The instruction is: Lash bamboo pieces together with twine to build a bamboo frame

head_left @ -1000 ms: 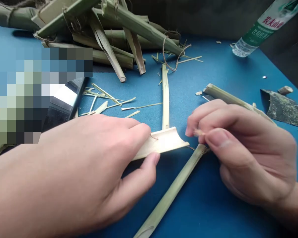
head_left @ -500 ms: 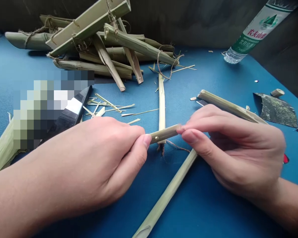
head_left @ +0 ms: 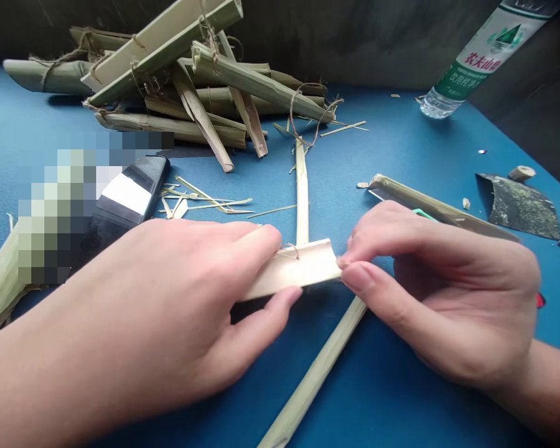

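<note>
My left hand [head_left: 205,292] is closed on a short split bamboo piece [head_left: 303,266], its pale hollow side turned up. A thin twine loop [head_left: 289,251] shows at a hole near its upper edge. At the piece's right end, the thumb and forefinger of my right hand [head_left: 429,286] pinch together on its tip. Behind the piece a narrow upright bamboo stick [head_left: 302,193] lies on the table, a twine loop at its far end. A longer bamboo stick [head_left: 317,373] runs diagonally below my hands, its upper end partly hidden by my right hand.
A heap of twine-tied bamboo pieces [head_left: 168,81] lies at the back left on the blue table [head_left: 378,398]. Bamboo splinters [head_left: 210,202] and a black object with a white label [head_left: 124,193] are nearer. To the right are a knife blade [head_left: 476,225], a dark curved shard [head_left: 522,205] and a water bottle [head_left: 476,62].
The bamboo piece has turned over between my hands, from its green outer side to its pale inner side. My left thumb has shifted down and right along its lower edge.
</note>
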Available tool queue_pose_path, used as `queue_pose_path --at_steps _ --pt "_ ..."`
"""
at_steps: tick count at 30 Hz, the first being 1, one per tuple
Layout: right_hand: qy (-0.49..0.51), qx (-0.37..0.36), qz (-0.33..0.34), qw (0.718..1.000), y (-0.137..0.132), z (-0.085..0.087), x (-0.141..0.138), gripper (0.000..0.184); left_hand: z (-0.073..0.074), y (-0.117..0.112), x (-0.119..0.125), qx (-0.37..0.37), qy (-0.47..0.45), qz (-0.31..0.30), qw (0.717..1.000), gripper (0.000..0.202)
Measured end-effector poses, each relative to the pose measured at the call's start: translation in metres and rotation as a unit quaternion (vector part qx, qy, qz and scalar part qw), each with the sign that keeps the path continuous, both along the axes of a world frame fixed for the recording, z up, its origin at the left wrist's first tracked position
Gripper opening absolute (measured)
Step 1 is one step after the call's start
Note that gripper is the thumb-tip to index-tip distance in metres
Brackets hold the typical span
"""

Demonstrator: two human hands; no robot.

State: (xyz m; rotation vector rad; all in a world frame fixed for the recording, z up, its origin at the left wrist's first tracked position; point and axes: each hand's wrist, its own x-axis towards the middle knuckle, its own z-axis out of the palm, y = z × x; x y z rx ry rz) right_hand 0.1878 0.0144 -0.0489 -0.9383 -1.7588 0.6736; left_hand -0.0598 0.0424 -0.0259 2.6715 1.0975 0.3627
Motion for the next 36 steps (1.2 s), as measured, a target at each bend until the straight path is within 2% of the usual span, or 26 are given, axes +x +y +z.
queue_pose_path --at_steps 3,6,12,18,25,29,33,36 --pt "0.001 0.010 -0.001 1.000 0.000 0.000 -0.001 0.021 -0.003 0.000 -0.002 0.019 0.046 -0.016 0.999 0.019" --pt "-0.004 0.020 0.004 1.000 0.001 -0.002 -0.002 0.026 -0.006 0.002 -0.003 0.030 0.041 -0.012 0.999 0.019" --pt "-0.010 -0.009 0.029 0.999 0.002 -0.003 0.001 0.017 -0.006 0.001 -0.003 0.024 0.045 0.006 0.999 0.022" --pt "-0.036 -0.057 0.004 0.998 -0.002 -0.002 0.006 0.009 -0.005 0.000 -0.004 0.034 0.062 0.006 0.997 0.025" --pt "-0.003 -0.079 0.016 0.997 -0.003 -0.004 0.007 0.015 -0.007 0.001 -0.001 0.037 0.062 0.021 0.997 0.028" --pt "0.010 -0.067 -0.004 0.998 -0.001 -0.005 0.005 0.017 -0.008 0.002 -0.002 0.036 0.040 0.021 0.998 0.025" --pt "0.011 -0.043 -0.012 0.999 0.000 -0.006 0.004 0.007 -0.004 0.002 -0.002 0.054 0.041 0.019 0.997 0.033" --pt "0.034 -0.052 0.017 0.998 0.001 -0.006 0.003 0.006 0.004 0.000 0.002 0.091 0.026 0.020 0.995 0.027"
